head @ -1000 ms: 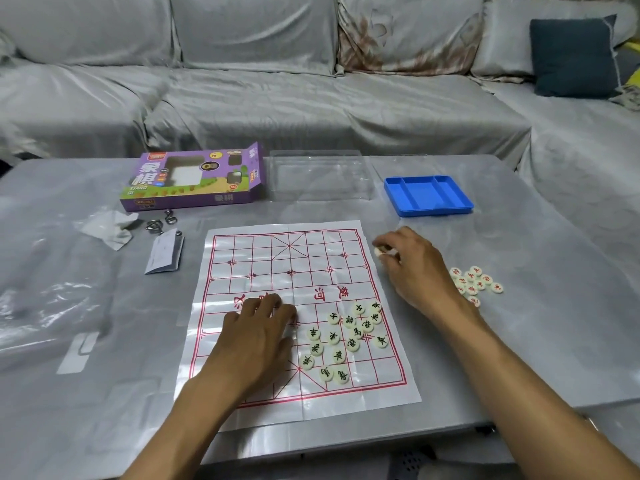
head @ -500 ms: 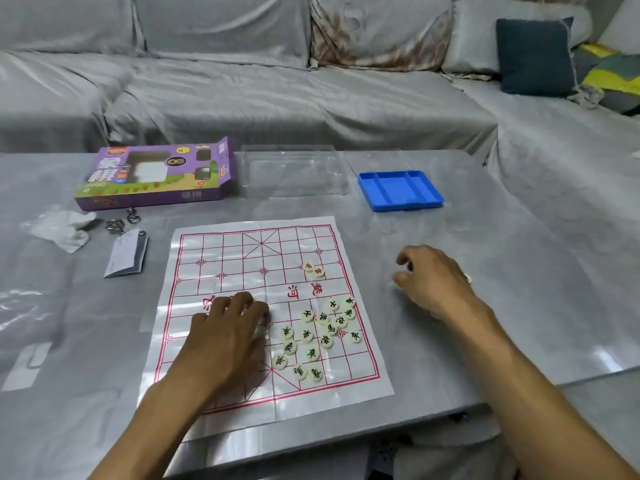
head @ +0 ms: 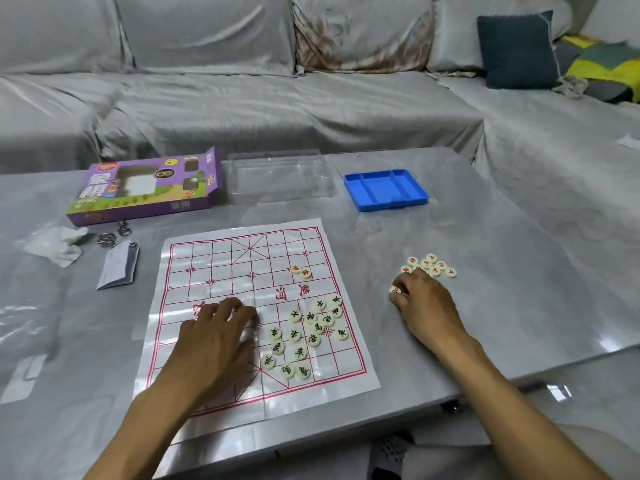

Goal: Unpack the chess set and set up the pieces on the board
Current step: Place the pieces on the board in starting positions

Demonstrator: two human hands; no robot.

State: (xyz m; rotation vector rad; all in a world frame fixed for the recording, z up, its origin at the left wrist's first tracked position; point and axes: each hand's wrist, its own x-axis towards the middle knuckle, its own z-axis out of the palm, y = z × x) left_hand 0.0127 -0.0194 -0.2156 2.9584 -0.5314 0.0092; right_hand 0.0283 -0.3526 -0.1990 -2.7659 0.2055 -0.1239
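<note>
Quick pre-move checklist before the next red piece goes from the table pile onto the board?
1. Right hand pinches a red piece: ok.
2. Left hand rests on the paper board, holding it flat: ok.
3. Far half of the board mostly free, only two red pieces there: ok.
4. Black-marked pieces on their points: not ok, loosely clustered.
5. Red pile within reach, beside the right hand: ok.
6. Character on the pinched piece: cannot tell.

Home living room, seen across a low table

A long sofa (head: 277, 98) draped in grey covers is seen along the far edge of the grey table (head: 502, 271) and round its right side; a dark cushion (head: 517, 50) and a yellow-and-grey blanket (head: 602, 67) are seen at the sofa's far right corner.
</note>
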